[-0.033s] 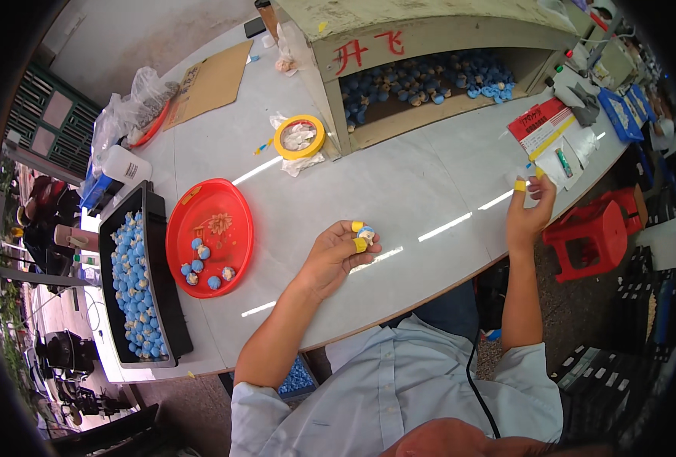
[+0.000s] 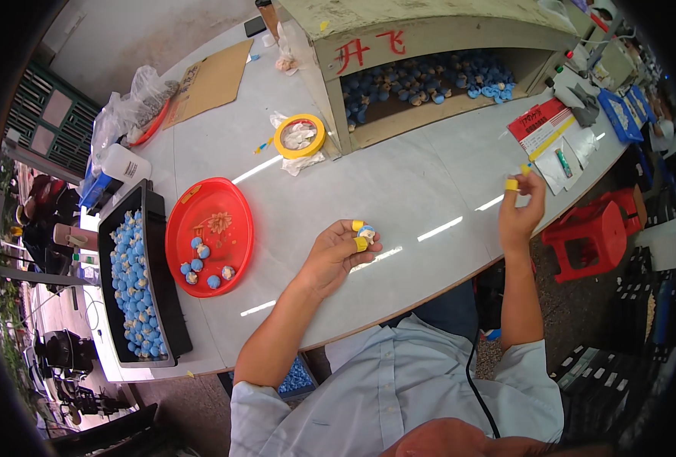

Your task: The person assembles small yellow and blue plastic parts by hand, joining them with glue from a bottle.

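My left hand [image 2: 335, 255] pinches a small blue-and-white figurine head [image 2: 367, 234] between thumb and forefinger, above the grey table. Yellow tape wraps the tips of those two fingers. Farther right, my right hand [image 2: 522, 209] is raised over the table edge. Its taped thumb and forefinger are bent and apart, and I see nothing between them. The right hand is nearest a small white card holding a green tube [image 2: 563, 163]. To the left, several similar blue pieces [image 2: 197, 265] lie in a red round tray [image 2: 240, 213].
A black bin [image 2: 164, 305] full of blue pieces stands at the far left. A yellow tape roll [image 2: 300, 137] lies near a wooden box [image 2: 444, 30] with more pieces inside. Red-and-white packaging [image 2: 540, 126] sits at the right; a red stool [image 2: 589, 240] stands below.
My right hand has shifted slightly left and toward me, away from the card with the green tube. The left hand keeps its place with the figurine head.
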A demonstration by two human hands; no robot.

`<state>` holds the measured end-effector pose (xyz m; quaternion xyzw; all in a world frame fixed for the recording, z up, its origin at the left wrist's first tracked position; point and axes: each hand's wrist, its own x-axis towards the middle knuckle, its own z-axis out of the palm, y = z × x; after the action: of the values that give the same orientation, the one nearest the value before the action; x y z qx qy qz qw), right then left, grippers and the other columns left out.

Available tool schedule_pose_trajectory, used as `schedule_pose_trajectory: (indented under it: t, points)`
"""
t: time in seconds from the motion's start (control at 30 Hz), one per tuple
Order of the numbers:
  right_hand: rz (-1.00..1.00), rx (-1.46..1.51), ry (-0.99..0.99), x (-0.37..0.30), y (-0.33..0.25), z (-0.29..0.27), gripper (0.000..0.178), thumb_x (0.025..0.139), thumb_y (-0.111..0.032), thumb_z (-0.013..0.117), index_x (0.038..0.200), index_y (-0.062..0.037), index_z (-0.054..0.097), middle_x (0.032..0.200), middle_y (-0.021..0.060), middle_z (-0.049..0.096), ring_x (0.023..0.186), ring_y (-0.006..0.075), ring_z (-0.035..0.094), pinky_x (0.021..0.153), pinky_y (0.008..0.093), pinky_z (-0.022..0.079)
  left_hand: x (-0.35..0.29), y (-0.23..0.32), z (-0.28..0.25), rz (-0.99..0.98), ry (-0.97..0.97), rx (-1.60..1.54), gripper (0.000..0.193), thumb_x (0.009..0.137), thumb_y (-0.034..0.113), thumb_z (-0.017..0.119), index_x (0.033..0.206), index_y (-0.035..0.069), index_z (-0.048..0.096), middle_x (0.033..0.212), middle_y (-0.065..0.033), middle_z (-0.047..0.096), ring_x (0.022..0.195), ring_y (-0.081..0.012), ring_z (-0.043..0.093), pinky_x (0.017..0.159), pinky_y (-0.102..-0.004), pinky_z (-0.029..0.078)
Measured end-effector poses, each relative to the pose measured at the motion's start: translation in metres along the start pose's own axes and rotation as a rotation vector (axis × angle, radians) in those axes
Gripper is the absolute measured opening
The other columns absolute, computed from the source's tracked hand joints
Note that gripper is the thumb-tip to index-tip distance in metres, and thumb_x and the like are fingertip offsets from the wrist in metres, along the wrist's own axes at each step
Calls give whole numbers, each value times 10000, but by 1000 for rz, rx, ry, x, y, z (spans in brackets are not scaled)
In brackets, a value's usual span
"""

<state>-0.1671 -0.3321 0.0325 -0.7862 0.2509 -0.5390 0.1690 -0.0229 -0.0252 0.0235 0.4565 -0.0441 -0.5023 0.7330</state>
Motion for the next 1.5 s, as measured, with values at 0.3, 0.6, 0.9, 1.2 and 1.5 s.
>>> schedule_pose_trajectory:
  t: [0.3, 0.6, 0.9, 1.2, 1.5]
  points:
    - [-206, 289, -588, 33, -81, 172, 285, 801, 20, 589, 1080, -37, 609, 969, 136, 641, 871, 311, 648, 759, 397, 516, 1, -4, -1, 29, 12, -27, 280, 897, 21, 602, 1154, 6, 492, 1124, -169, 634, 994, -225, 668, 829, -287, 577]
    - [-289, -104, -618, 20, -76, 216, 241, 775, -143, 657, 994, -52, 696, 896, 136, 654, 872, 347, 609, 784, 472, 492, -1, -3, 2, 30, -6, -16, 313, 893, 25, 590, 1183, -13, 479, 1114, -149, 628, 1011, -223, 651, 881, -308, 543]
    - [-879, -68, -603, 27, -57, 184, 163, 719, -5, 592, 879, -25, 621, 888, 109, 617, 818, 296, 609, 689, 366, 508, -1, 0, 3, 31, 27, -4, 281, 913, 45, 573, 1175, -6, 485, 1123, -155, 628, 1013, -224, 650, 876, -310, 547]
    - [-407, -80, -746, 29, -79, 180, 180, 756, -75, 617, 934, -58, 637, 872, 96, 652, 887, 284, 608, 790, 420, 490, 4, -7, -2, 36, 33, -51, 255, 920, 29, 563, 1161, 0, 485, 1138, -163, 627, 1001, -221, 658, 860, -292, 560]
    - [24, 714, -868, -19, -123, 92, 219, 799, -11, 687, 1007, -33, 623, 1003, 70, 693, 888, 173, 635, 720, 284, 484, 2, -9, -2, 220, 155, -148, 262, 923, 37, 612, 1152, 14, 487, 1165, -143, 621, 1067, -218, 634, 921, -312, 543]
